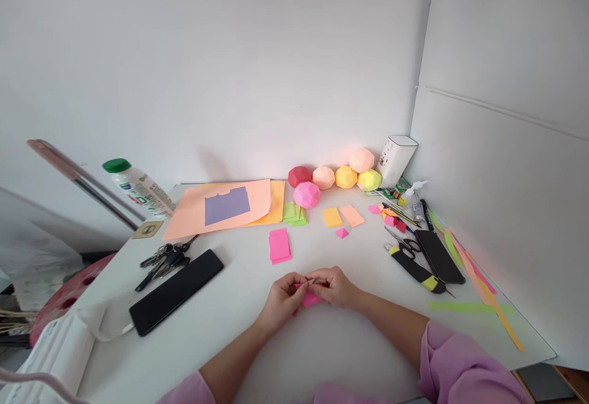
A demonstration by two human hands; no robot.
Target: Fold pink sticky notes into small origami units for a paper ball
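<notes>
My left hand (284, 298) and my right hand (335, 287) meet over the near middle of the table. Between them is a pink paper piece (311, 299), pinched by the fingers of both hands and partly covered by them. Just beyond lies a stack of pink paper rectangles (280, 246). Farther back are a small folded pink piece (342, 233), a yellow-orange paper rectangle (332, 217), a peach one (352, 215) and some green paper slips (294, 213). Several faceted paper balls, one of them pink (307, 195), sit by the wall.
Large peach sheets (188, 207) lie back left, near a green-capped bottle (138, 189). Keys (168, 261) and a long black case (176, 293) are left. At right are scissors (407, 245), a utility knife (416, 271), a black phone (440, 256) and paper strips (469, 307).
</notes>
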